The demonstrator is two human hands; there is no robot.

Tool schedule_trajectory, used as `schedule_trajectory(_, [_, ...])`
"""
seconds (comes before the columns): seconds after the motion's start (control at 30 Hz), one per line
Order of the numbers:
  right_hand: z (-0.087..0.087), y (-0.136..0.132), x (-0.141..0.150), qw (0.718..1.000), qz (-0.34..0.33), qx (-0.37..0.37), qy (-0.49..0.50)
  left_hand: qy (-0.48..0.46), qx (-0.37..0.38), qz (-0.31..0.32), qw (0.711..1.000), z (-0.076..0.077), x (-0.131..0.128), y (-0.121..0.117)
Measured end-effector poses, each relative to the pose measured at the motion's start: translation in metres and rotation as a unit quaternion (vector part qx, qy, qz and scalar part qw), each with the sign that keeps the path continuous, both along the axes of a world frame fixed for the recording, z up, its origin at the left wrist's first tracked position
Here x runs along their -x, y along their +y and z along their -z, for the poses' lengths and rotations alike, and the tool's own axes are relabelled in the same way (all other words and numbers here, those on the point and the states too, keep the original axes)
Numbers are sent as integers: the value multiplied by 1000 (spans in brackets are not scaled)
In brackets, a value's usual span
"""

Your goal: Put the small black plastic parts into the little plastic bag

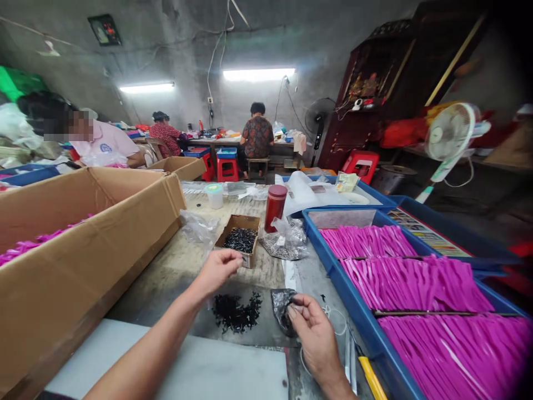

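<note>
My left hand [222,269] is raised at the near edge of a small cardboard box [249,261] of tiny black and silvery parts [240,240]. Its thumb and fingers are pinched together; whatever is between them is too small to name. My right hand [312,328] is closed too, fingertips against a small dark plastic bag [280,300] lying open on the table. What those fingers hold, if anything, is hidden. Between the hands, a loose heap of small black pieces [235,313] lies on a dark sheet [195,300].
A blue tray [333,266] of pink-purple strips [416,278] borders the right. At left stands a large cardboard box [104,239]. A red canister [275,206], a plastic bag of small parts [285,244] and a yellow-handled tool [372,379] lie about. Several people sit working farther back.
</note>
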State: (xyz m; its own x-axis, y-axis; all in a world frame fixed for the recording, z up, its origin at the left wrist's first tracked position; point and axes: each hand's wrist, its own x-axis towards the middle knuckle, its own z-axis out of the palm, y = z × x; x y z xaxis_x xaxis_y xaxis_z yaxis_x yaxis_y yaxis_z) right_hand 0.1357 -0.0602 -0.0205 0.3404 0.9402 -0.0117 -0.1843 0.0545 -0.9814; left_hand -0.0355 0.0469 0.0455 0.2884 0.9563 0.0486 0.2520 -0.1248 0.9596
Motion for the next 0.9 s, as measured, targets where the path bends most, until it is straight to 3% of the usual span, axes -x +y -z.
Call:
schedule_trajectory(0.17, [3,-1,-3,999,13,-5,-41,102,-98,-69,988,-14,1,52])
schedule_trajectory(0.3, [6,-2,-6,998,19,-2,-55,170,-154,-95,969,-18,1,58])
schedule_trajectory(0.37, [8,-2,-6,998,15,-4,-58,208,-173,-65,961,-17,3,45])
schedule_trajectory(0.47, [9,-2,-6,998,7,-5,-57,276,-180,37,944,-9,7,19])
schedule_trajectory(0.63, [9,-3,-5,999,1,-2,-46,379,-165,185,891,12,10,-5])
schedule_trajectory(0.77, [7,-2,-4,999,6,-1,-46,449,-157,224,850,19,4,-8])
schedule_trajectory(0.9, [5,-2,-5,998,8,-2,-55,502,-149,235,819,17,-4,-11])
